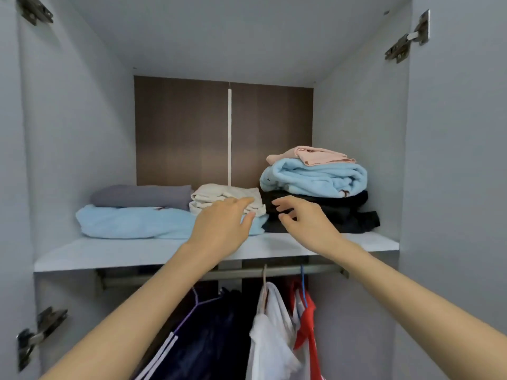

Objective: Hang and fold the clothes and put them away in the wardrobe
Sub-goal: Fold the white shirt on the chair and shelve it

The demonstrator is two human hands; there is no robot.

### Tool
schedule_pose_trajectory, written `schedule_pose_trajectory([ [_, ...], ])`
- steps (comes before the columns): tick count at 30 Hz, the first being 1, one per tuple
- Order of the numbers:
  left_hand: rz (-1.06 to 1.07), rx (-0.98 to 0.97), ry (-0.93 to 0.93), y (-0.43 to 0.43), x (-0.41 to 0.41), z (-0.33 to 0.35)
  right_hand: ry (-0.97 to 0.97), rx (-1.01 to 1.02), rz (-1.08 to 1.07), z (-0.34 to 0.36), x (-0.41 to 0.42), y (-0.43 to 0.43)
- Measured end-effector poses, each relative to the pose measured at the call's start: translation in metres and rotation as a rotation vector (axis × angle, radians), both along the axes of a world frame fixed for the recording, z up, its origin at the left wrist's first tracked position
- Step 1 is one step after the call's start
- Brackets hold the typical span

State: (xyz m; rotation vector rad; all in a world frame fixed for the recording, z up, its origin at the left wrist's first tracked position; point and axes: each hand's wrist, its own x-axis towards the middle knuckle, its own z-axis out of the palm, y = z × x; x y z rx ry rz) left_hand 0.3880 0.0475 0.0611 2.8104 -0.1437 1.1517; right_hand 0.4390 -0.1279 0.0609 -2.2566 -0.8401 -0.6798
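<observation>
Both arms reach forward; left hand (pixel 223 222) and right hand (pixel 304 218) spread, fingers relaxed, holding nothing.

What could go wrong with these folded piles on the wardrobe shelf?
The right hand hovers by the black garment under the bulky blue fleece and pink garment; a nudge might topple that tall stack. The left hand touches the cream garment at the light blue garment's end; pushing could unfold it.

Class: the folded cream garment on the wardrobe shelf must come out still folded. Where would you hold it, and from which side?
Probably its front edge, from the open front. The cream garment lies flat on the light blue garment, hemmed by the grey garment on its left and the black garment on its right; only its front is free.
</observation>
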Motion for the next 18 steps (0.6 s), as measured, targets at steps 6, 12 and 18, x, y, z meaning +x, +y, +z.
schedule_pose_trajectory([
  [6,-0.040,-0.055,0.110,-0.082,-0.084,-0.051,0.105,0.010,-0.021,-0.052,-0.078,-0.087],
  [12,-0.106,-0.063,0.132,-0.154,-0.134,-0.077,0.162,0.061,-0.092,-0.078,-0.143,-0.162],
  [18,-0.266,-0.131,0.078,-0.205,-0.188,-0.092,0.190,0.130,-0.181,-0.094,-0.222,-0.223],
])
